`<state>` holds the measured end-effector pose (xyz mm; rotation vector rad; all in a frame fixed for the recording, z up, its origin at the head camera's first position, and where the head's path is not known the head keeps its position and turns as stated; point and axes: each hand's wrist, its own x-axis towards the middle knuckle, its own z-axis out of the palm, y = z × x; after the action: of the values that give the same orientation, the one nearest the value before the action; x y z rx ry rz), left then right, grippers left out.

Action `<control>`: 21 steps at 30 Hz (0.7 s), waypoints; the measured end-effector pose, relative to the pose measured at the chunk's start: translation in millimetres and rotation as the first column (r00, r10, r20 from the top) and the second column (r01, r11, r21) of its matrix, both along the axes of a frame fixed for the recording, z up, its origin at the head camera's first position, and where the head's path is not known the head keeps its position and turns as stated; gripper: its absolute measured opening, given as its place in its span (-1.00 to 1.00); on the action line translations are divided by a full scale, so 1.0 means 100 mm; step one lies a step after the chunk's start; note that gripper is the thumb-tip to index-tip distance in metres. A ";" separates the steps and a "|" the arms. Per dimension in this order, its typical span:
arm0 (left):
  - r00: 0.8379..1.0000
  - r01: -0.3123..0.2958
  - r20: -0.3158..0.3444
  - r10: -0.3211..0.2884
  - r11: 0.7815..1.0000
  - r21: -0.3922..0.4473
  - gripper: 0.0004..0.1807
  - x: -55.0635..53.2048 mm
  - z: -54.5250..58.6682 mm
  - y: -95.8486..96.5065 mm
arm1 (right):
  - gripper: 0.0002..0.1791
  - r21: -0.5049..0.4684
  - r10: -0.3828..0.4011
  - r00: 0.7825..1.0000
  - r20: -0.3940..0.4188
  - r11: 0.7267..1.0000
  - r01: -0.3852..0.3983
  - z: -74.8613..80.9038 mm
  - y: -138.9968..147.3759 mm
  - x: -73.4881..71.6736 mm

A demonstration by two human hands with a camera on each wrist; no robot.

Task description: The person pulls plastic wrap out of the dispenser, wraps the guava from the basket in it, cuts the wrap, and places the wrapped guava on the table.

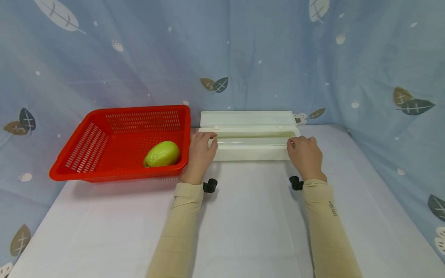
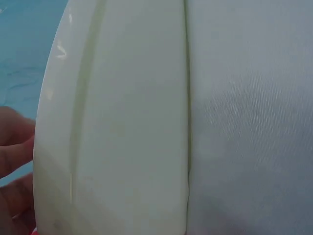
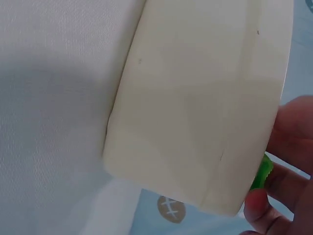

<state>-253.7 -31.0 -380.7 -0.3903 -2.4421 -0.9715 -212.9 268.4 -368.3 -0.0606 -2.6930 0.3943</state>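
Note:
A long white box (image 1: 250,153), which looks like a cling film dispenser, lies across the table with its hinged lid (image 1: 247,117) up at the back. Inside shows a pale green strip (image 1: 255,134), and a glossy clear band runs along the front. My left hand (image 1: 201,152) is at the box's left end, fingers bent over the upper edge; what lies between its fingertips is hidden, so I cannot tell if it grips anything. At the right end, my right hand (image 1: 306,156) pinches a small green plastic piece (image 3: 263,171) at the upper edge.
To the left stands a red plastic basket (image 1: 94,177) with slotted walls, holding a green-yellow fruit (image 1: 162,153) near its right corner. The basket's right side is close beside my left wrist. A blue patterned curtain (image 1: 264,61) hangs behind the white-covered table (image 1: 250,216).

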 end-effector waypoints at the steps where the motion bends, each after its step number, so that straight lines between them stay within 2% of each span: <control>1: 1.000 -0.006 0.000 0.006 1.000 -0.027 -0.82 0.00 0.00 0.00 | -0.74 0.018 0.003 1.000 -0.015 1.000 -0.003 0.00 -0.01 0.00; 6: 1.000 0.019 0.011 -0.018 0.988 -0.153 -0.79 -0.01 0.00 -0.03 | -0.71 0.008 0.039 0.999 0.025 0.999 -0.040 0.03 0.00 0.01; 11: 0.999 0.039 -0.025 -0.046 0.972 -0.233 -0.79 -0.02 -0.01 -0.04 | -0.72 -0.004 0.083 0.996 0.036 0.997 -0.083 0.03 0.04 0.01; 16: 0.998 0.050 -0.022 -0.056 0.969 -0.241 -0.79 -0.02 -0.02 -0.04 | -0.72 -0.009 0.092 0.995 0.043 0.996 -0.092 0.01 0.08 0.00; 21: 0.998 0.042 -0.036 -0.051 0.975 -0.217 -0.77 -0.03 -0.02 -0.04 | -0.71 -0.082 0.106 0.993 0.054 0.991 -0.101 -0.03 0.12 -0.03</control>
<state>-256.6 -34.8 -383.1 -0.5390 -2.5188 -0.7093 -216.2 279.9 -370.9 0.0457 -2.7452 0.5394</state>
